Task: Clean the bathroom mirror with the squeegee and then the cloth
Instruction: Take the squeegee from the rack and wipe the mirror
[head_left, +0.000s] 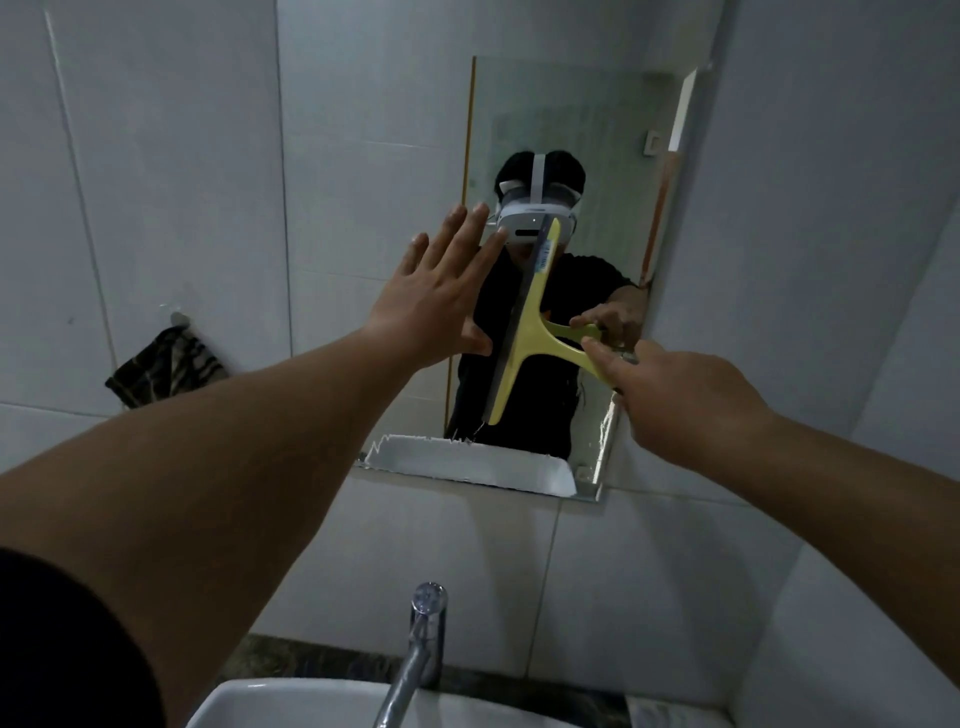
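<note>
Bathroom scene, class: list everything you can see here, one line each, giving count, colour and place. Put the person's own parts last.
mirror: one, frameless, on the wall above the sink, lower edge chipped
squeegee: one, yellow with a dark blade, blade against the mirror, nearly upright
cloth: one, dark patterned, hanging from a wall hook at left
tap: one, chrome, bottom centre
sink: one, white, bottom edge
wall tiles: many, pale grey-white, all around
left hand: one, open, its fingers spread at the mirror's left edge
right hand: one, gripping the squeegee handle
</note>
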